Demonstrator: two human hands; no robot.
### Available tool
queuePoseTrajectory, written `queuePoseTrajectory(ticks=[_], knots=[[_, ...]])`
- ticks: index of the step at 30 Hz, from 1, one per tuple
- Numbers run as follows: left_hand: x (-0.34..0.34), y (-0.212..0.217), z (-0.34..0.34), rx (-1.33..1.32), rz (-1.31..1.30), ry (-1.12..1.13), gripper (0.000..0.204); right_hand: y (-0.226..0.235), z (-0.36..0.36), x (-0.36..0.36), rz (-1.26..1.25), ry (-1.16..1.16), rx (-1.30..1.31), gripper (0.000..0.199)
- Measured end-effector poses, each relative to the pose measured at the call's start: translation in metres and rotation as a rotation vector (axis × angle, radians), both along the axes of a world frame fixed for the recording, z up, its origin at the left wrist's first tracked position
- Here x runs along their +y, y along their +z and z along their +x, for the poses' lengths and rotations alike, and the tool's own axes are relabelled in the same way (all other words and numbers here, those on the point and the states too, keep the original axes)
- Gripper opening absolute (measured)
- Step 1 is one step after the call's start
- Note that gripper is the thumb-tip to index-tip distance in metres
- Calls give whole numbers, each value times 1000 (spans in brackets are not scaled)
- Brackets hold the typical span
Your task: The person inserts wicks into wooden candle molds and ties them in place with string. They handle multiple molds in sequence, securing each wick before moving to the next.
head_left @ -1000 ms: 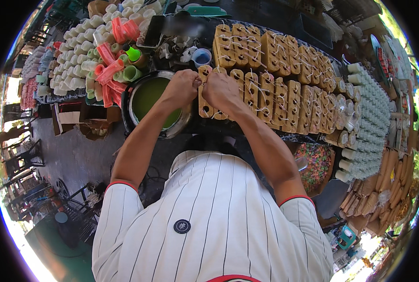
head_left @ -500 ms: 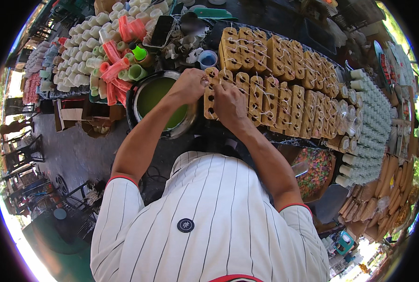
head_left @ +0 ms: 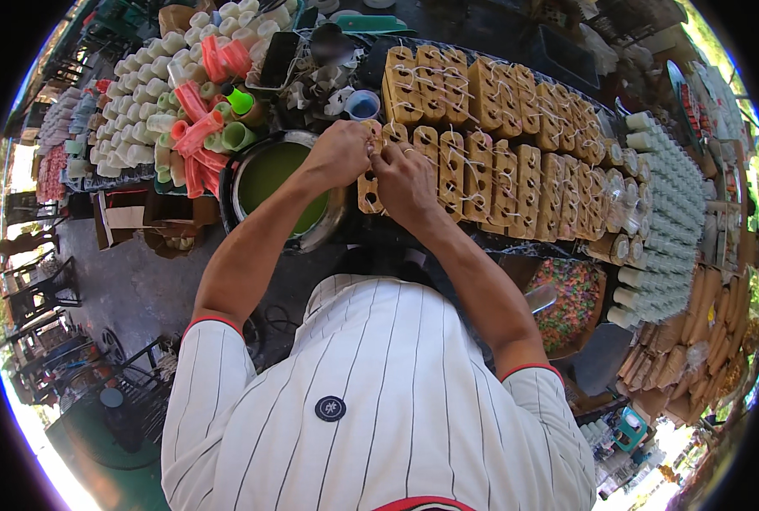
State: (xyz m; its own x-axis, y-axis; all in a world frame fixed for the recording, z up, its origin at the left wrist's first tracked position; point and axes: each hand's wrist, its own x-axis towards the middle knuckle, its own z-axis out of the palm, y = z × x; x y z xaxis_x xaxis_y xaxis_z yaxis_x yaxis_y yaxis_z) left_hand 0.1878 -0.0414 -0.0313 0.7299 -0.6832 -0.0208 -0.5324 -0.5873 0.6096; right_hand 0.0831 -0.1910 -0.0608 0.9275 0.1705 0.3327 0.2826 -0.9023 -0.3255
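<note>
At the left end of a front row of tan blocks with round holes, my left hand (head_left: pixel 339 155) is closed, fingertips pinched over the top of the end block (head_left: pixel 368 194). My right hand (head_left: pixel 403 180) is closed too, its fingertips meeting those of the left over the same block. Whatever they pinch is too small and too covered to make out. White strings run across the other blocks, such as the one (head_left: pixel 452 170) right of my right hand. Below my left forearm stands a metal pot (head_left: pixel 339 223) of green liquid (head_left: pixel 269 175).
A blue cup (head_left: pixel 362 105) stands just beyond my hands. Pale cups (head_left: pixel 145 89) and pink-red tubes (head_left: pixel 194 102) are heaped at the left. On the right are rows of white cylinders (head_left: pixel 665 175) and a box of colourful bits (head_left: pixel 567 298). A second row of blocks (head_left: pixel 403 89) lies behind.
My right hand has moved slightly left and up, so its fingertips now meet the left hand's. The whole view has shifted a little.
</note>
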Motion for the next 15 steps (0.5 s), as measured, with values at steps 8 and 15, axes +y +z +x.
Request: queuePoseTrajectory(ticks=[8,15], knots=[[3,0,5,74,-18,-26,17,6,3,5,-109,15,50,19],[21,30,-18,363,-240,177,53,26,-11,-3,184,-103,-94,20]])
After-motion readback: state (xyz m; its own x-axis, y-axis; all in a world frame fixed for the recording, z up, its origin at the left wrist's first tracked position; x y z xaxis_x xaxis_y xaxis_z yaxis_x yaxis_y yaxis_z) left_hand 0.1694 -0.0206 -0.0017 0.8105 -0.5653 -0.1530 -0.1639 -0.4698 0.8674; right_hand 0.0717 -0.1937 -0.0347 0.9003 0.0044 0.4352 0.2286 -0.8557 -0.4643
